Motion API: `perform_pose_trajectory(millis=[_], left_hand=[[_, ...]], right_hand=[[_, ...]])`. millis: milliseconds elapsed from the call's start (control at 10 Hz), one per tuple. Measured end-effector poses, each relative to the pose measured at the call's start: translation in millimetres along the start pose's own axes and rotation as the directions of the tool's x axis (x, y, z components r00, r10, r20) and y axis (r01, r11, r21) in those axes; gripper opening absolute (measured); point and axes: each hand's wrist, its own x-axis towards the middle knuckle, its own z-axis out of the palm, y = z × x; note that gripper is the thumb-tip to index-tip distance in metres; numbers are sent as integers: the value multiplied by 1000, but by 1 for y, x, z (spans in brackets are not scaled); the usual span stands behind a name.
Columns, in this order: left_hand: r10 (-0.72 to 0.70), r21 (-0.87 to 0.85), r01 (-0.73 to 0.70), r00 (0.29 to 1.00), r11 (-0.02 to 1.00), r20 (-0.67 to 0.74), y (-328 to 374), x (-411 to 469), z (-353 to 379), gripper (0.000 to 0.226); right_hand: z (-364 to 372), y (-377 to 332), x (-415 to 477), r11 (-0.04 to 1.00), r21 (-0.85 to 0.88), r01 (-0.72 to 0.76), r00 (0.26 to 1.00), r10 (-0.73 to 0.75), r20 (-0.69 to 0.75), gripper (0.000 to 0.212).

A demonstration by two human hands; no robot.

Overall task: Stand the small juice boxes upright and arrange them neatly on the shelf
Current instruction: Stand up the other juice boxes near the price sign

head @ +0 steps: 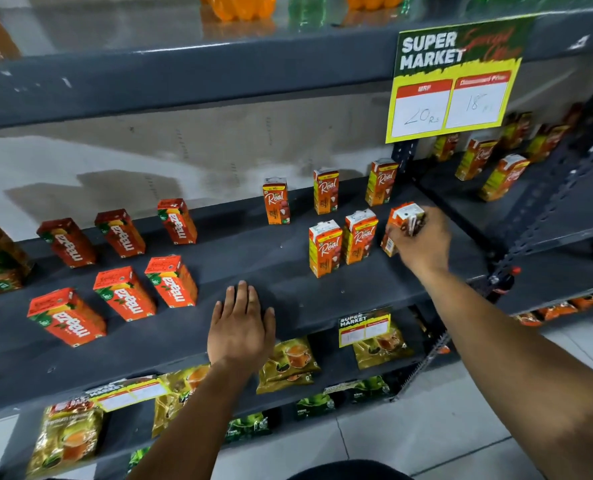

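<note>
Left hand (241,327) flat on shelf (288,271) front edge, grip holding nothing. Right hand (421,240) grips tilted juice box (400,225), right of front Real box pair (343,244); seemingly base touching. Set upright, align with pair.

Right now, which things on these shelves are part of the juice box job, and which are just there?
Job:
- Real juice box in the right hand
- five standing Real boxes
- six Maaza boxes
- left hand, flat on the shelf

Not the job:
- price sign
- tea packets
- bottles
</note>
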Motion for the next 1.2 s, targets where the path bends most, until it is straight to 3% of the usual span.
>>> perform_pose_trajectory(millis=[100,200,300,400,500,600,700,800,900,1100,1200], left_hand=[[5,-2,-5,1000,1000,-8,-1,-1,0,66],[-3,-1,3,1000,1000,-14,0,0,1,68],[-2,11,2,1000,1000,-5,1,1,3,67],[-1,11,1,1000,1000,-4,1,0,3,64],[-10,10,10,1000,1000,-5,2,1,1,64],[-10,14,10,1000,1000,-3,2,0,1,64],[-14,12,14,1000,1000,3,2,-1,0,64],[-16,10,16,1000,1000,-2,3,-1,0,64],[-17,9,17,1000,1000,-11,3,0,1,64],[-18,10,18,1000,1000,-15,4,0,2,63],[-21,12,21,1000,1000,-14,4,-1,2,63]], right_hand=[[-11,1,4,1000,-20,-22,995,24,101,75],[-31,-10,13,994,-46,96,978,-85,192,78],[-59,-34,41,815,-255,520,782,-335,526,64],[-66,-48,53,694,-349,630,651,-228,724,52],[-61,-64,53,568,-492,659,671,-150,726,43],[-55,-71,50,463,-654,598,768,-100,632,48],[-53,-69,57,560,-664,496,784,39,619,68],[-62,-74,61,661,-557,502,699,68,711,68],[-71,-74,60,636,-534,557,677,25,736,52],[-55,-59,46,765,-496,412,832,-94,546,46],[-51,-58,39,796,-461,392,844,-111,525,46]])
